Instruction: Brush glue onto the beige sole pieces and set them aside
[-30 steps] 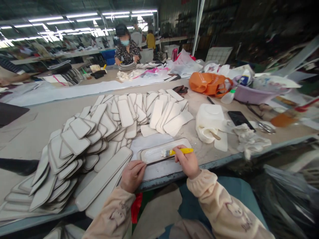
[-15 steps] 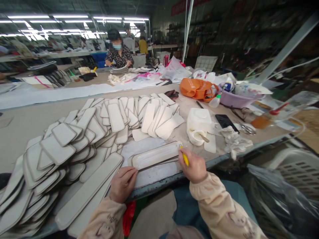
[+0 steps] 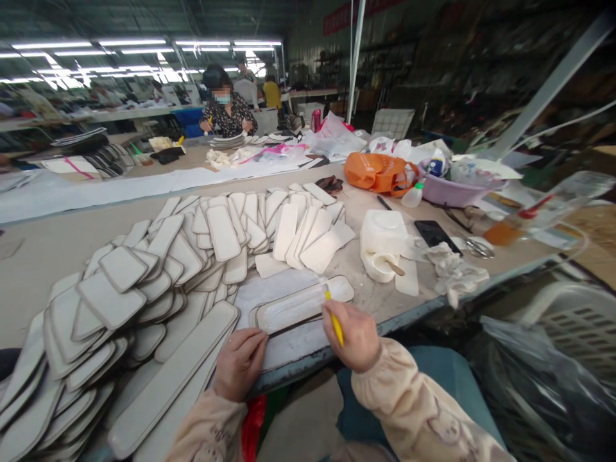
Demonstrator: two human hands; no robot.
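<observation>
My right hand (image 3: 353, 333) is closed round a small yellow-handled brush (image 3: 335, 321), its tip touching a long white round-ended panel (image 3: 293, 305) with a dark edge. Wet-looking white streaks run along that panel's face. At the panel's lower left end, my left hand (image 3: 242, 360) grips the edge with its fingertips pressed together. Under the panel lie similar pieces and a pale sheet (image 3: 303, 343) on the table. To the right stands a cut-open white plastic jug (image 3: 384, 234), with a flat wooden stick (image 3: 394, 266) in its white contents.
Heaps of white panels (image 3: 110, 276) spread over the left and middle of the table. Rightward are a phone (image 3: 437, 236), scissors (image 3: 479, 248), crumpled tissue (image 3: 455, 273), an orange bag (image 3: 380, 172) and a purple basin (image 3: 457, 191). A co-worker (image 3: 226, 115) sits across the table.
My right hand has moved left with the brush, from the panel's right end towards its middle. My left hand stays at the panel's left end.
</observation>
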